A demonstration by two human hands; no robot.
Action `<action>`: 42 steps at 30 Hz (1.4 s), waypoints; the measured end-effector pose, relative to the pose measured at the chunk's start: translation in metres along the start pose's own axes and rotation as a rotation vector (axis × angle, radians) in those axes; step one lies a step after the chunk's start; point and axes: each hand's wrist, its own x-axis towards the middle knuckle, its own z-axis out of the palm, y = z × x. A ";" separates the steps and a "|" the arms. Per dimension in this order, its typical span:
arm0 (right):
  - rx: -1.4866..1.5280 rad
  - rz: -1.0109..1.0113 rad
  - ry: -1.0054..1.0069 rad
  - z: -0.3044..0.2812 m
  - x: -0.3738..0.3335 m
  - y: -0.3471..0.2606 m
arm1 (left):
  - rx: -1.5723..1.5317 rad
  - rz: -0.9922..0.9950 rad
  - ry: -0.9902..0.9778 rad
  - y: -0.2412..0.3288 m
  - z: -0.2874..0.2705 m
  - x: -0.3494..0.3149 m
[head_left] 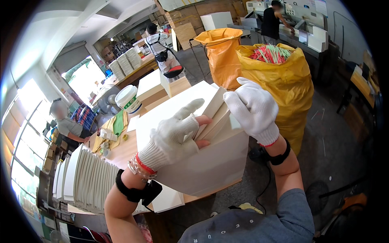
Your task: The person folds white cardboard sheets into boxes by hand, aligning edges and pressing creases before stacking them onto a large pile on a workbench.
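A thick stack of white sheets (202, 170) stands on the wooden table in front of me, its upper layers fanned apart along the near right edge. My left hand (172, 135), in a white knit glove with two bare fingertips showing, grips the fanned layers, its thumb on the top side. Just past the stack's right corner, my right hand (256, 108) is gloved in white and closed, fingers curled in. What lies inside its curl, if anything, is hidden. Both forearms wear black straps.
At left, a leaning row of white boards (87, 178) lines the table (121, 156). Beyond are a white bucket (129, 98), cloths (117, 125), and a fan (108, 99). Yellow sack (279, 93) and orange sack (223, 56) stand right. Three other people work farther off.
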 end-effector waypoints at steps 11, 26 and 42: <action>0.043 0.002 -0.027 -0.003 0.001 0.001 | -0.003 0.021 0.069 -0.003 0.001 0.000; 0.259 0.264 0.105 0.004 -0.001 -0.003 | 0.034 -0.003 0.053 -0.003 0.004 -0.001; 0.785 0.844 -0.338 -0.021 -0.015 0.038 | 0.036 -0.041 0.041 0.001 0.007 -0.008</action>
